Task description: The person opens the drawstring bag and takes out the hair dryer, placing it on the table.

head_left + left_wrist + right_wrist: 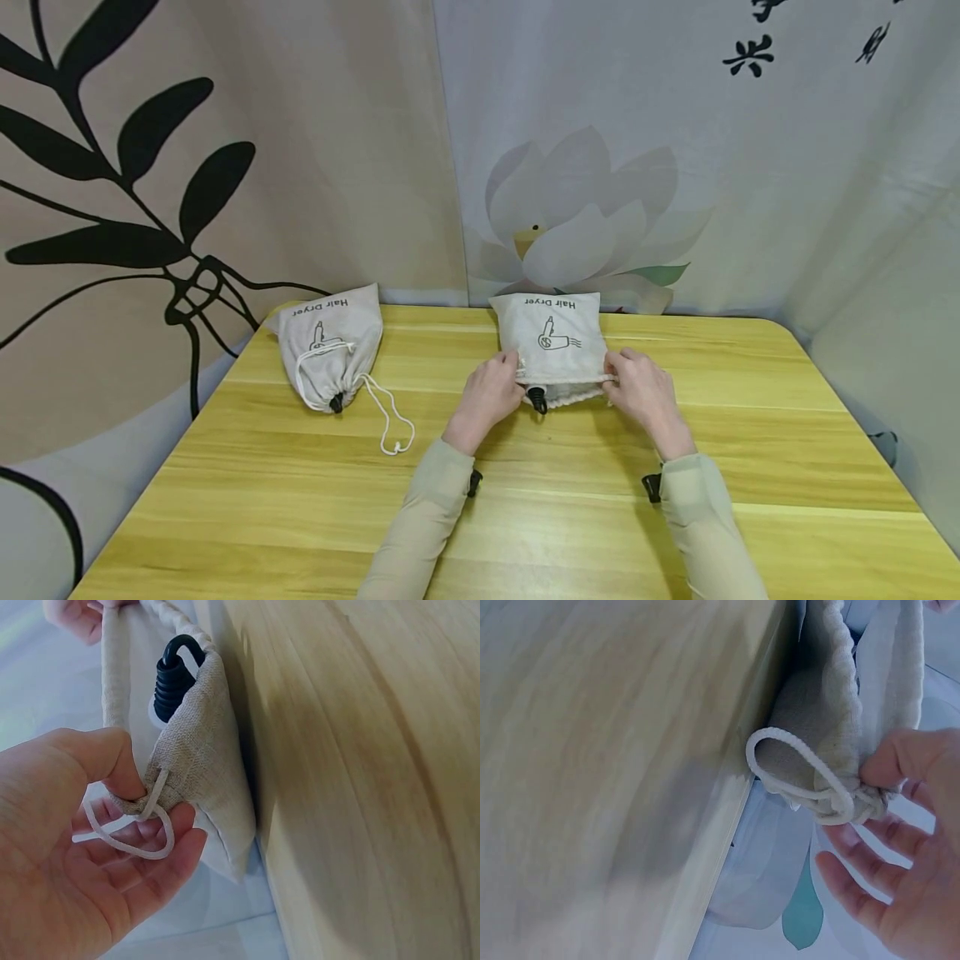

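Note:
A pale cloth drawstring bag [558, 337] printed "Hair Dryer" lies near the table's far edge, its mouth open toward the person. My left hand [491, 387] pinches the left corner of that mouth between thumb and fingers; a white cord loop [120, 844] hangs there. With thumb and fingertips, my right hand [641, 385] pinches the opposite corner, where another cord loop [787, 739] sticks out. From the opening pokes a black ribbed cord end with a hanging loop [172, 686]. The rest of what the bag holds is hidden.
A second "Hair Dryer" drawstring bag [333, 333] lies at the table's far left, its neck gathered. Its white drawstring [390, 417] trails onto the wooden table [555, 533], and a black tip [336, 403] shows at the neck. A printed curtain [360, 167] hangs behind the table.

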### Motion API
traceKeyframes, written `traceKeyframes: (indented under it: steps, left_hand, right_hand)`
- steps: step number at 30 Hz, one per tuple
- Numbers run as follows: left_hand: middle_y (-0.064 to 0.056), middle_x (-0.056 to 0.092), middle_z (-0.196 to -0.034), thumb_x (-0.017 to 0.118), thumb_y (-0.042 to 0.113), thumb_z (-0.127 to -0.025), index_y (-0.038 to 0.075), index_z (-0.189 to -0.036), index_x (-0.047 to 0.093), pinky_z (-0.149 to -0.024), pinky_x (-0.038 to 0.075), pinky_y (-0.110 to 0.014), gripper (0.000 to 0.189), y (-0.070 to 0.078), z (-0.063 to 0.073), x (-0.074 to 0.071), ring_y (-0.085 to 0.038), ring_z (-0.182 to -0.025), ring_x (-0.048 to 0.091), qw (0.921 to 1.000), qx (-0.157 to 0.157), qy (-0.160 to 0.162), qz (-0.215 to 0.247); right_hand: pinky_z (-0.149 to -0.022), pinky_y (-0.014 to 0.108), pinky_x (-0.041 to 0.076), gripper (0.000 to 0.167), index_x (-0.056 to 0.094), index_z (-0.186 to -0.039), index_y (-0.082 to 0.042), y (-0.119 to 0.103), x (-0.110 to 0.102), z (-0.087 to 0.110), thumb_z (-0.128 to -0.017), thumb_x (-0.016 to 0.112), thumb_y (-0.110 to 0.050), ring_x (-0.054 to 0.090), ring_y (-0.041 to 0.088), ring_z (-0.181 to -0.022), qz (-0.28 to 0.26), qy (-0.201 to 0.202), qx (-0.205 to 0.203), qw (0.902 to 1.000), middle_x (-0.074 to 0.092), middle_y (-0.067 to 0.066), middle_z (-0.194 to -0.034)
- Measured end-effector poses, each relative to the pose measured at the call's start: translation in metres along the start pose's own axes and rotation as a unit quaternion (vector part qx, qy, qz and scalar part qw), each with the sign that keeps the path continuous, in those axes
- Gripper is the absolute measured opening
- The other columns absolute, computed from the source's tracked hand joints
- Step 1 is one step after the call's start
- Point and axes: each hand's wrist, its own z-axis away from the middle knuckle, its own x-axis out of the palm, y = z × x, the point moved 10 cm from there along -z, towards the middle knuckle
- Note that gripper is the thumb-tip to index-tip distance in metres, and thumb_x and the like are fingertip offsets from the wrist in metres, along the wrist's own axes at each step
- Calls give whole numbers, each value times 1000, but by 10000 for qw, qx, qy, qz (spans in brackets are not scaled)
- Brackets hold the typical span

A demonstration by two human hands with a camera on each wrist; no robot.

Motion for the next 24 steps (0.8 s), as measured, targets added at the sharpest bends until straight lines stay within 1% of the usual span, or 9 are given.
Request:
traceKeyframes:
  steps: [6, 12, 18, 21, 24]
  left_hand:
    - [-15, 66, -99, 65, 4, -76, 0, -107, 58, -64, 55, -37, 32, 0, 0, -2, -29, -79, 66, 10000, 15, 8, -47]
    - [-14, 66, -95, 66, 3, -75, 1, -103, 57, -63, 54, -35, 30, -2, 1, -2, -27, -77, 65, 10000, -24, -38, 26]
    - [-15, 66, -97, 65, 2, -74, 0, -109, 56, -63, 54, -35, 36, -2, 1, -2, -29, -78, 65, 9999, -31, -118, 64]
    - [-16, 66, -98, 66, 2, -75, -1, -114, 55, -64, 55, -35, 41, -2, 1, -1, -29, -79, 66, 9998, -23, -169, 87]
    - [-16, 66, -100, 68, 3, -75, -1, -114, 54, -64, 55, -33, 41, -2, 1, 1, -29, -79, 66, 9995, -14, -251, 179]
  right_hand:
    - [-54, 37, 44, 9, 63, -77, -10, 2, -2, 0, -73, 70, -6, 52, 24, -70, 44, 75, -42, 10000, 61, 7, -80]
    - [-54, 38, 44, 9, 64, -76, -10, 5, -5, 0, -72, 68, -4, 51, 25, -71, 118, 144, -48, 9998, 63, 8, -80]
    - [-54, 37, 43, 10, 65, -76, -9, 8, -5, -1, -72, 65, 0, 50, 25, -70, 85, 99, 11, 9999, 64, 8, -80]
    - [-54, 38, 44, 13, 66, -76, -9, 10, -4, 0, -70, 64, 2, 52, 26, -71, 29, 60, 57, 10000, 64, 8, -79]
    - [-54, 40, 45, 15, 66, -75, -10, 13, -4, 1, -68, 64, 3, 54, 28, -72, -25, 52, 63, 10000, 63, 7, -78]
